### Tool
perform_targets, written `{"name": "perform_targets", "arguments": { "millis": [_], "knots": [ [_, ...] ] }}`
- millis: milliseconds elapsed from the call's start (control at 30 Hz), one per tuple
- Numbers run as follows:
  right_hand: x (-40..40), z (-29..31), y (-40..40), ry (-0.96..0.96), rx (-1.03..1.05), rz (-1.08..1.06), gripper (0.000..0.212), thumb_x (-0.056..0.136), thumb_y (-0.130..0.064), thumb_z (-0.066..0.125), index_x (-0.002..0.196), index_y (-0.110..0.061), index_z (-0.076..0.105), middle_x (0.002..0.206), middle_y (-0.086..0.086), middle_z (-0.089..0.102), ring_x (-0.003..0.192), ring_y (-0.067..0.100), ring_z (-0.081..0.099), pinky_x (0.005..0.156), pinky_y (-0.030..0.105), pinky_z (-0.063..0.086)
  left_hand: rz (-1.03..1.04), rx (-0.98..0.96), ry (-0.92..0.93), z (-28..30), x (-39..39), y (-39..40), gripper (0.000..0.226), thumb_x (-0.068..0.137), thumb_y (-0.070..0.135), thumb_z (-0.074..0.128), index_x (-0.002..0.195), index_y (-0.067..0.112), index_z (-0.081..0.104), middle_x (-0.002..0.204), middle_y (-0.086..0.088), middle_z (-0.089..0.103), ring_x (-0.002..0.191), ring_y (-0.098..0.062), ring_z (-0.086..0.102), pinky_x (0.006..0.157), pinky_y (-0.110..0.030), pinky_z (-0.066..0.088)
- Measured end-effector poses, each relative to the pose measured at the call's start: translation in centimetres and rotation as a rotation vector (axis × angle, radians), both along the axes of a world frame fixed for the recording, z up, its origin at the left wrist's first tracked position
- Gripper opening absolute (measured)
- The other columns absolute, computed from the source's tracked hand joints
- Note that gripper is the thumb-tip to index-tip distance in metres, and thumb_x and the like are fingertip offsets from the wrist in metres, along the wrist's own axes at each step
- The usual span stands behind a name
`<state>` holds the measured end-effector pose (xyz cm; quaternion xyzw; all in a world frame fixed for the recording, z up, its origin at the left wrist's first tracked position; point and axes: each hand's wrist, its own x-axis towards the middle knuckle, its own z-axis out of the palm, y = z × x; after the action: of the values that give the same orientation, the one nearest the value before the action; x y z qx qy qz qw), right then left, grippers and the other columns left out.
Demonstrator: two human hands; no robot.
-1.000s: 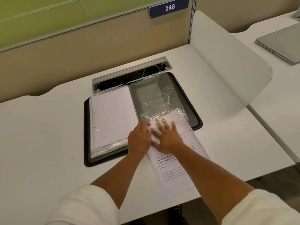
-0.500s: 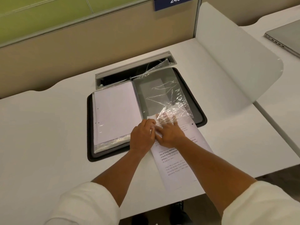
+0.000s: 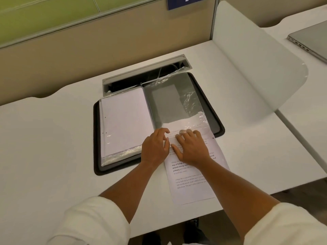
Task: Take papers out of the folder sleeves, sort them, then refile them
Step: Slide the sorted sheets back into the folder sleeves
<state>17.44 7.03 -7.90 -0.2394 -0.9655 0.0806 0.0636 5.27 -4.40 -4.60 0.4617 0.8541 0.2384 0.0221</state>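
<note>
A black folder (image 3: 96, 138) lies open on the white desk. Its left half holds a stack of sleeved white papers (image 3: 123, 117). On the right half lies a crinkled clear sleeve (image 3: 169, 99). A printed sheet (image 3: 191, 190) has its top end inside the sleeve's near opening, and the rest trails toward me over the desk edge. My left hand (image 3: 155, 147) pinches the sleeve's near edge with curled fingers. My right hand (image 3: 191, 147) rests flat on the sheet, its fingertips under the plastic.
An open cable slot (image 3: 141, 75) sits just behind the folder. A curved white divider (image 3: 247, 68) stands at the right, and a closed laptop (image 3: 311, 39) lies on the neighbouring desk beyond it. A beige partition wall runs along the back.
The sleeve, bunched up and lifted half a second ago, now lies flatter. The sheet's top edge sits further inside it, and my right fingertips have slid forward under the plastic.
</note>
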Motion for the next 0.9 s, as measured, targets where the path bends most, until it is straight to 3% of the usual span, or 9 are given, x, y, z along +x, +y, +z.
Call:
{"name": "perform_targets", "arguments": {
  "millis": [167, 233, 300, 400, 500, 600, 700, 800, 900],
  "knots": [
    [-1.5, 0.3, 0.4, -0.108, -0.091, -0.061, 0.073, 0.095, -0.062, 0.011, 0.151, -0.024, 0.035, 0.158, 0.003, 0.034, 0.149, 0.027, 0.023, 0.119, 0.06, 0.01, 0.001, 0.005, -0.031, 0.1, 0.2, 0.2, 0.026, 0.089, 0.021, 0.065, 0.113, 0.025, 0.058, 0.091, 0.009, 0.06, 0.066, -0.01, 0.055, 0.064, -0.03, 0.055],
    [-2.4, 0.4, 0.8, -0.161, -0.135, -0.051, 0.078, 0.091, -0.061, -0.002, 0.157, -0.027, 0.02, 0.164, 0.001, 0.017, 0.153, 0.024, 0.006, 0.118, 0.063, -0.002, 0.013, 0.012, -0.044, 0.1, 0.1, 0.2, 0.026, 0.09, 0.022, 0.065, 0.113, 0.026, 0.056, 0.089, 0.009, 0.059, 0.065, -0.012, 0.056, 0.064, -0.031, 0.056],
    [-2.8, 0.4, 1.1, -0.201, -0.131, -0.026, 0.08, 0.088, -0.059, -0.009, 0.157, -0.028, 0.015, 0.166, 0.0, 0.008, 0.153, 0.024, -0.001, 0.116, 0.065, -0.005, 0.02, 0.016, -0.05, 0.2, 0.2, 0.2, 0.025, 0.09, 0.024, 0.065, 0.114, 0.026, 0.056, 0.089, 0.01, 0.059, 0.065, -0.01, 0.055, 0.064, -0.029, 0.056],
    [-2.4, 1.0, 1.1, -0.12, -0.108, -0.052, 0.077, 0.093, -0.054, -0.001, 0.15, -0.022, 0.038, 0.161, 0.005, 0.028, 0.151, 0.028, 0.017, 0.118, 0.061, 0.008, 0.02, 0.015, -0.061, 0.3, 0.2, 0.2, 0.026, 0.091, 0.025, 0.064, 0.116, 0.024, 0.057, 0.091, 0.009, 0.061, 0.065, -0.008, 0.053, 0.066, -0.024, 0.054],
    [-1.3, 1.4, 0.5, 0.017, -0.017, -0.047, 0.061, 0.097, -0.049, 0.016, 0.117, -0.017, 0.064, 0.128, 0.007, 0.062, 0.12, 0.029, 0.055, 0.106, 0.051, 0.036, 0.018, 0.002, -0.066, 0.3, 0.1, 0.2, 0.028, 0.091, 0.025, 0.064, 0.118, 0.025, 0.055, 0.091, 0.008, 0.061, 0.066, -0.009, 0.055, 0.066, -0.022, 0.052],
    [-0.4, 1.0, 0.3, 0.04, -0.002, 0.001, 0.054, 0.098, -0.048, 0.02, 0.109, -0.017, 0.063, 0.114, 0.005, 0.067, 0.107, 0.025, 0.06, 0.098, 0.046, 0.041, 0.006, 0.002, -0.073, 0.2, 0.0, 0.2, 0.03, 0.09, 0.023, 0.065, 0.119, 0.024, 0.056, 0.089, 0.008, 0.06, 0.065, -0.009, 0.054, 0.064, -0.019, 0.05],
    [-0.8, 0.5, 0.2, 0.005, -0.041, -0.025, 0.058, 0.098, -0.052, 0.019, 0.124, -0.018, 0.059, 0.129, 0.004, 0.063, 0.12, 0.027, 0.057, 0.108, 0.051, 0.035, 0.011, 0.003, -0.075, 0.2, 0.0, 0.2, 0.031, 0.09, 0.025, 0.065, 0.119, 0.025, 0.055, 0.088, 0.009, 0.06, 0.063, -0.009, 0.054, 0.063, -0.017, 0.05],
    [-1.7, 0.3, 0.3, -0.095, -0.103, -0.072, 0.074, 0.095, -0.058, 0.004, 0.144, -0.021, 0.045, 0.155, 0.003, 0.04, 0.146, 0.028, 0.03, 0.118, 0.062, 0.011, 0.011, -0.006, -0.073, 0.1, -0.1, 0.2, 0.032, 0.09, 0.026, 0.065, 0.12, 0.026, 0.053, 0.089, 0.011, 0.058, 0.062, -0.008, 0.052, 0.062, -0.017, 0.049],
    [-2.7, 0.1, 0.9, -0.195, -0.136, -0.06, 0.085, 0.086, -0.061, -0.02, 0.157, -0.027, 0.012, 0.166, 0.0, 0.003, 0.153, 0.026, -0.003, 0.117, 0.064, -0.006, 0.016, -0.015, -0.077, 0.1, -0.1, 0.3, 0.031, 0.091, 0.027, 0.065, 0.12, 0.027, 0.052, 0.088, 0.013, 0.055, 0.062, -0.008, 0.051, 0.061, -0.018, 0.047]
  ]
}}
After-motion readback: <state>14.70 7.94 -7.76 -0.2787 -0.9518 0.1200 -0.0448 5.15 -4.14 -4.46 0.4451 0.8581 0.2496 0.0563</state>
